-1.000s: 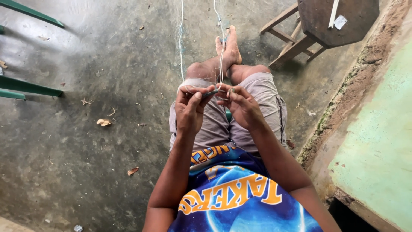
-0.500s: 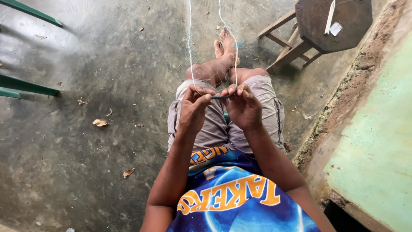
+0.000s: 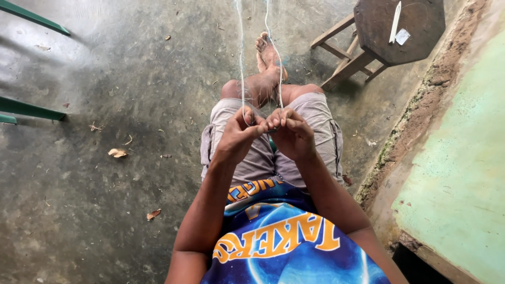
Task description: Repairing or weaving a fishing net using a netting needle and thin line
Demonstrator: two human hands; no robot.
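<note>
I sit with my crossed legs stretched over a concrete floor. Both hands meet above my lap. My left hand (image 3: 239, 134) pinches a thin, pale fishing line (image 3: 241, 63) that runs taut from my fingers up out of the top of the frame. My right hand (image 3: 291, 131) pinches a second strand of the line (image 3: 274, 58), which runs up beside my feet. The fingertips of both hands touch, and something small and dark lies between them, too small to identify.
A dark wooden stool (image 3: 392, 39) stands at the upper right with a white stick (image 3: 395, 22) and a small scrap on its seat. A green-painted ledge (image 3: 457, 173) borders the right side. Green metal bars (image 3: 29, 108) reach in from the left. Dry leaves (image 3: 117, 153) dot the floor.
My hands stay together on the line, with the fingers shifting slightly. The view has drifted a little, so the stool and feet sit more to the right.
</note>
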